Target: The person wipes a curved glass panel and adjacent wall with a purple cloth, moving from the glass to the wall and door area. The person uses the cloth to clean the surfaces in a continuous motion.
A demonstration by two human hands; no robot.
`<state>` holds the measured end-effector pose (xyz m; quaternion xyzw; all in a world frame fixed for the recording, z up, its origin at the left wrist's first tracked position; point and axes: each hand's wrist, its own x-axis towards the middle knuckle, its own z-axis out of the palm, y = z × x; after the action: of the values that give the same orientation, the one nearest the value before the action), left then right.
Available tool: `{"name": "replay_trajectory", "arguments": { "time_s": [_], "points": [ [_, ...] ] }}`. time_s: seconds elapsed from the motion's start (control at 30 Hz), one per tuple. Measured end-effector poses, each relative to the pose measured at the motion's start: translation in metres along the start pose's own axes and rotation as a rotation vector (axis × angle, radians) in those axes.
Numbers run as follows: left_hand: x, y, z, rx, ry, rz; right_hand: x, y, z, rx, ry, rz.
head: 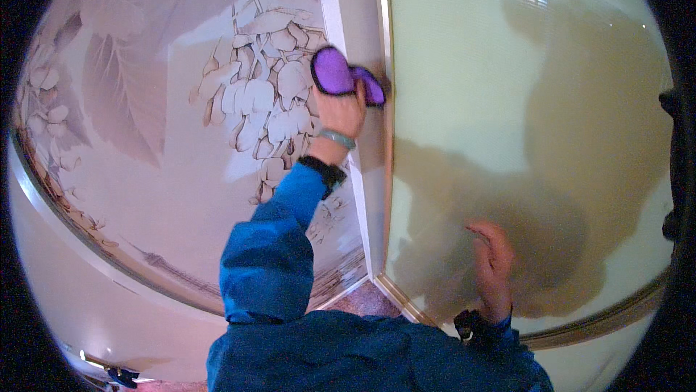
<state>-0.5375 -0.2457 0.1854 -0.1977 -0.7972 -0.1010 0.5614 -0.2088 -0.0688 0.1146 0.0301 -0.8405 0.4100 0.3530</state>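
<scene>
My left hand [340, 112], with a green bangle on its wrist, reaches forward and holds a purple cloth [330, 70] with black edging. The cloth rests against the white-edged strip [365, 39] between two large panels, and part of it spreads toward the metal trim [388, 120]. To the left is a panel [201, 229] printed with flowers and leaves. My right hand [493, 261] is raised before a glossy pale green panel [451, 66], fingers loosely bent. Nothing shows in it. Whether it touches the panel, I cannot tell.
A curved-looking frame edge [109, 261] runs along the lower left, and another dark edge [603, 318] along the lower right. A dark handle-like fitting [123, 377] sits at the bottom left. A patch of floor [364, 302] shows where the panels meet.
</scene>
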Motion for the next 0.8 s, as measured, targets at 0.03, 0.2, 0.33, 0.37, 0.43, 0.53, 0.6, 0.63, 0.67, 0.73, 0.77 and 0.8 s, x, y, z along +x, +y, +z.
{"name": "replay_trajectory", "arguments": {
  "time_s": [0.03, 0.2, 0.33, 0.37, 0.43, 0.53, 0.6, 0.63, 0.67, 0.73, 0.77, 0.8],
  "points": [
    [-0.021, 0.001, 0.007, -0.047, 0.030, 0.026, 0.005, -0.004, 0.006, -0.039, -0.045, -0.014],
    [-0.122, 0.014, 0.014, -0.099, -0.177, -0.087, 0.046, -0.014, 0.056, 0.125, -0.249, -0.156],
    [-0.145, 0.008, 0.014, -0.043, -0.677, -0.095, 0.078, 0.007, 0.126, 0.277, -0.249, -0.218],
    [-0.144, 0.004, 0.014, -0.104, -0.733, -0.129, 0.086, 0.014, 0.142, 0.302, -0.259, -0.198],
    [-0.136, -0.002, 0.014, -0.223, -0.841, -0.191, 0.098, 0.027, 0.169, 0.322, -0.263, -0.186],
    [-0.124, -0.004, -0.003, -0.522, -0.551, -0.343, 0.111, 0.035, 0.196, 0.313, -0.172, -0.250],
    [-0.110, -0.003, -0.020, -0.680, -0.493, -0.347, 0.113, 0.032, 0.201, 0.303, -0.034, -0.332],
    [-0.102, -0.003, -0.030, -0.851, -0.528, -0.376, 0.112, 0.030, 0.200, 0.355, -0.012, -0.264],
    [-0.097, -0.005, -0.042, -1.013, -0.643, -0.451, 0.109, 0.026, 0.197, 0.404, -0.002, -0.190],
    [-0.089, -0.006, -0.059, -1.388, -0.703, -0.539, 0.102, 0.018, 0.187, 0.458, 0.003, -0.117],
    [-0.086, -0.005, -0.062, -1.437, -0.782, -0.605, 0.100, 0.014, 0.183, 0.427, 0.016, -0.116],
    [-0.085, -0.004, -0.062, -1.532, -0.810, -0.629, 0.099, 0.010, 0.181, 0.402, 0.037, -0.133]
  ]
}}
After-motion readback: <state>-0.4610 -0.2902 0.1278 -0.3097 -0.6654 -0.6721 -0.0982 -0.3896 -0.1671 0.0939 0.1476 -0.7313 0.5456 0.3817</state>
